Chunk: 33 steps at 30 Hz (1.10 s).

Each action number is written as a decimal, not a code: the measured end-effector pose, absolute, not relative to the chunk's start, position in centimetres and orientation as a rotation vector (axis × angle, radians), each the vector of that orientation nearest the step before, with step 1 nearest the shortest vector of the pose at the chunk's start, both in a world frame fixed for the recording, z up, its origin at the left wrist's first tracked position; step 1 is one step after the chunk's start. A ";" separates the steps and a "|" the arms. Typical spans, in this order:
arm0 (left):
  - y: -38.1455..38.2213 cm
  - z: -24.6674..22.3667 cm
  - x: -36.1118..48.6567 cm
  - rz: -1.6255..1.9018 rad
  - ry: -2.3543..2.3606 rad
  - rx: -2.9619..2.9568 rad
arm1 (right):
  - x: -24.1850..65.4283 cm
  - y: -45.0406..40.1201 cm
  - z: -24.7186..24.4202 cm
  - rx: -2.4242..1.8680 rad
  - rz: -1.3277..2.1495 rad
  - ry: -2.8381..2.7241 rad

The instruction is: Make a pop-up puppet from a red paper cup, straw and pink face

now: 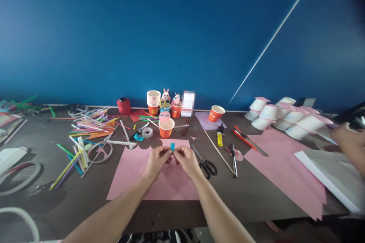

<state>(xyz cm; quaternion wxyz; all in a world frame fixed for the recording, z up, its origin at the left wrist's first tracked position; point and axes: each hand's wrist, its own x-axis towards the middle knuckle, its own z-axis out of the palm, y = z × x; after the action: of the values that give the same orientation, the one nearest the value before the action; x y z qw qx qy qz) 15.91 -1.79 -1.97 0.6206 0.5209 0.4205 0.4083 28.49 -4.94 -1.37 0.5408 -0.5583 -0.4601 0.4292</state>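
Note:
A small piece of blue paper [172, 146] is pinched between my two hands. My left hand [158, 159] grips its left side with thumb and fingers, and my right hand [186, 159] grips its right side. Both are held over a pink paper sheet [131, 182] on the table. Just beyond them stands a red paper cup [165, 131] with a pink cut-out face and blue antennae at its rim. Black-handled scissors [207, 165] lie beside my right hand. A roll of clear tape [147, 133] and a blue paper scrap [138, 137] lie beyond my left hand.
Colourful sticks [94, 125] are heaped at the left. Stacked cups [153, 100] and decorated cups stand near the blue wall. A red utility knife [245, 137], a yellow glue tube [219, 139] and white cups [269, 115] are to the right. Another person's hand [349, 146] reaches in at far right.

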 end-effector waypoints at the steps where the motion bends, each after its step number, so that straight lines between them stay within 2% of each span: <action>1: -1.8 -2.0 15.9 0.917 0.951 1.170 | 28.5 -4.9 -1.4 -1.319 1.022 -1.094; 7: -1.7 -1.9 15.7 0.900 0.885 1.080 | 28.5 -4.9 -1.3 -1.318 1.056 -1.146; 10: -1.6 -1.6 15.6 0.921 0.919 1.048 | 29.9 -5.8 0.0 -1.448 0.859 -1.255; 15: -1.3 -1.4 15.3 0.953 0.934 0.926 | 34.2 -9.4 1.8 -1.982 0.249 -1.491; 18: -1.1 -1.5 15.3 0.977 0.924 0.821 | 35.8 -11.3 0.9 -2.359 0.158 -1.566; 21: -0.9 -1.5 15.3 0.990 0.913 0.776 | 36.1 -12.1 -0.2 -2.496 0.113 -1.599; 28: -1.0 -1.1 15.2 0.976 0.892 0.757 | 36.8 -12.3 0.4 -2.534 0.284 -1.548; 30: -1.1 -1.0 15.2 0.960 0.877 0.747 | 36.4 -12.4 0.7 -2.340 0.519 -1.443; 33: -1.3 -0.9 15.2 0.943 0.845 0.733 | 34.9 -12.4 0.7 -1.918 1.045 -1.190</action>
<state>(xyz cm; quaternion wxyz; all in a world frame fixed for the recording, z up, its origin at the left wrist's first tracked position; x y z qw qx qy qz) 15.23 -1.31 -0.90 0.7441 0.3346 0.3858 0.4307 34.87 -12.43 0.75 0.3215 -0.7302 -0.4529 0.3978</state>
